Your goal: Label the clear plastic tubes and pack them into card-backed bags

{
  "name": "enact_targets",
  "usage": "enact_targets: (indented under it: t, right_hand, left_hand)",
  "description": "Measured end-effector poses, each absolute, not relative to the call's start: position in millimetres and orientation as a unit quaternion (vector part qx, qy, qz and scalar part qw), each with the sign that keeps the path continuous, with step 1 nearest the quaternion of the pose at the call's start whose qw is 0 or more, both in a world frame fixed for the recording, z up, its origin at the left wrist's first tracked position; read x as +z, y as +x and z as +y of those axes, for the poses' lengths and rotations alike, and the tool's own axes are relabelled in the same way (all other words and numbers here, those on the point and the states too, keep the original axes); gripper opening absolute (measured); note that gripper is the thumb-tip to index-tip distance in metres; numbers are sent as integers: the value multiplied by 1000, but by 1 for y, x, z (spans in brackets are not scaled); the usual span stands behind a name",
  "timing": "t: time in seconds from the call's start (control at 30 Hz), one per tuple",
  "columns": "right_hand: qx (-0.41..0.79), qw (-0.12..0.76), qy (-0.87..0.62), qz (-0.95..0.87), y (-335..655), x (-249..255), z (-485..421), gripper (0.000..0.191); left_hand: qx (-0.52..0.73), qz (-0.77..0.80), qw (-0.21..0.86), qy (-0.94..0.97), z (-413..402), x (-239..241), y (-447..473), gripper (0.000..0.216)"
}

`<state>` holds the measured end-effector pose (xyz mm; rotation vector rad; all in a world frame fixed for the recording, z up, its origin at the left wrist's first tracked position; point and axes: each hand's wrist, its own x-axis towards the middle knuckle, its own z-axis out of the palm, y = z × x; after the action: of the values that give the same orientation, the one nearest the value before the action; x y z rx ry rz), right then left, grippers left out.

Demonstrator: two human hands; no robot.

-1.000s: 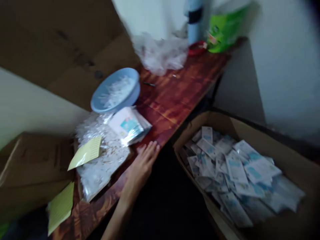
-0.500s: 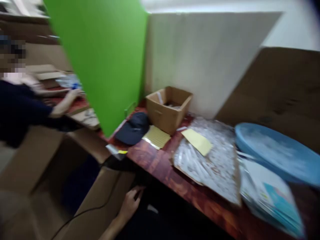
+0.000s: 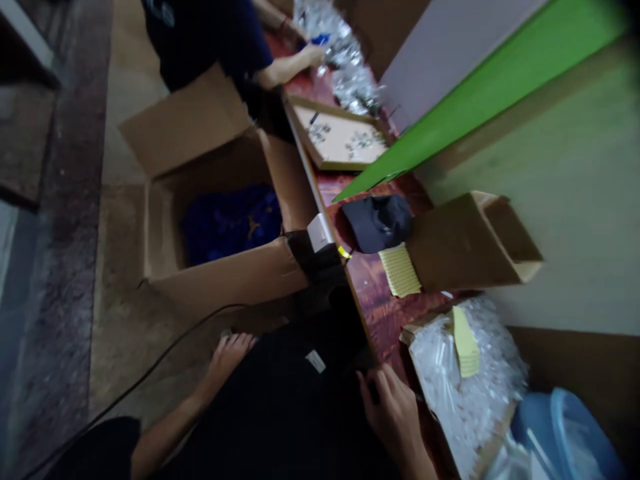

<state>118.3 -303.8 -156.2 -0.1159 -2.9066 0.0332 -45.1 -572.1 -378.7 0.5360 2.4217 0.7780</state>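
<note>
My left hand [image 3: 233,350] is low beside my dark clothing, its fingers curled together; whatever they hold, if anything, is hidden. At the table's front edge is my right hand [image 3: 395,407], fingers loosely bent and thumb apart, with nothing visible between them. Nearest to it lies a flat cardboard tray heaped with clear plastic pieces [image 3: 450,393]. A yellow ridged card [image 3: 466,343] rests on that heap. Another yellow card [image 3: 400,270] lies on the red table [image 3: 367,293], next to a dark cap [image 3: 379,222].
An open carton [image 3: 225,270] with blue contents stands left of the table. Beyond a green divider [image 3: 480,87], a co-worker's hand [image 3: 313,57] is near shiny bags [image 3: 350,80]. A brown box [image 3: 455,247], a blue basin [image 3: 565,427] and a floor cable [image 3: 165,357] also show.
The view has swung left and down and tilted. My right hand has come into view at the table edge; more of the carton and floor shows.
</note>
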Motion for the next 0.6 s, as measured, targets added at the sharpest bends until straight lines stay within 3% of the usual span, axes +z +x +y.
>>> enact_targets:
  t: [0.1,0.4,0.6]
  right_hand:
    - [-19,127,31,-991,114,-150,-286,35]
    - [5,22,58,-998,95,-140,-257,40]
    - [-25,28,45,-998,93,-137,-254,45]
  left_hand:
    - [262,908,296,138,-576,-383,-28,29]
    - [222,905,355,-75,-526,-400,-36,49]
    - [216,898,368,-109,-512,-402,-35,60]
